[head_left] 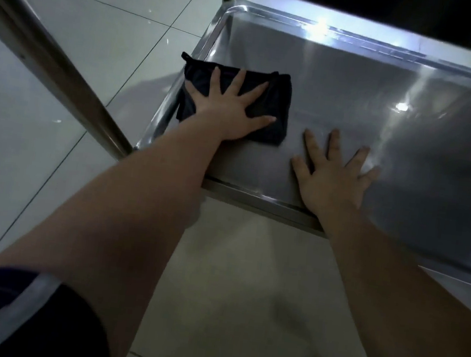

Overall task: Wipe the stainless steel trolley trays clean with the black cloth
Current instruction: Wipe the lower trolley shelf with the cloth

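With the left hand [231,109] spread flat, pressing the folded black cloth [278,97] at nine o'clock on the trolley tray [426,136], and the right hand [332,179] open, bracing at six o'clock, even palm pressure and overlapping strokes toward three o'clock would serve best.

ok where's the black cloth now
Head view: the black cloth lies at the left end of the tray by its rim, under the flat left hand; the right hand rests beside it.

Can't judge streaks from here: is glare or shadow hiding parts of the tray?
Head view: dim overall; glare on the tray at its far rim and right of centre; shelf above is black; cloth slightly soft.
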Motion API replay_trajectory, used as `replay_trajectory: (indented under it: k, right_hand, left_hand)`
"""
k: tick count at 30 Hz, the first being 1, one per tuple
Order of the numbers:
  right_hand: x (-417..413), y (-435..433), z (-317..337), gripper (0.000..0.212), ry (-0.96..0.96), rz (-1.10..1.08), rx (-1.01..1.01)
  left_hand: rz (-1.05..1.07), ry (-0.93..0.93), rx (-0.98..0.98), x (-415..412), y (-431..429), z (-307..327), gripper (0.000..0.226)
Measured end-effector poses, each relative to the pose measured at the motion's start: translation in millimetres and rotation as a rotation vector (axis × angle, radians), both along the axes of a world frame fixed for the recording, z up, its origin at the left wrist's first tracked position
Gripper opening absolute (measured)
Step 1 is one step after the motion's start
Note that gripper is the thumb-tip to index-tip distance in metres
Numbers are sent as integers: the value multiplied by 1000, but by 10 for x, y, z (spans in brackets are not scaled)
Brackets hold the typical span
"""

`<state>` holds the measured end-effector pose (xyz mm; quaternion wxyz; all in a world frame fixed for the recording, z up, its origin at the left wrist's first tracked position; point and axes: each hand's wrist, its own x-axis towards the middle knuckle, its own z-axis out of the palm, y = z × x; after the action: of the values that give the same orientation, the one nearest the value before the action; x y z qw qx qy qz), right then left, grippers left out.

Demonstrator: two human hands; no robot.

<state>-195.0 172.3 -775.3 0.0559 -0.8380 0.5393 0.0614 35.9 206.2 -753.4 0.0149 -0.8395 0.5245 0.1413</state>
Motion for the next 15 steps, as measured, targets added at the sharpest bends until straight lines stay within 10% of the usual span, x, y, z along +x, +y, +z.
replay_trajectory:
  k: [15]
  right_hand:
    - [23,-18,95,62,-14,16,59]
  left_hand:
    - [-50,-102,-55,-141,1090,-92,71]
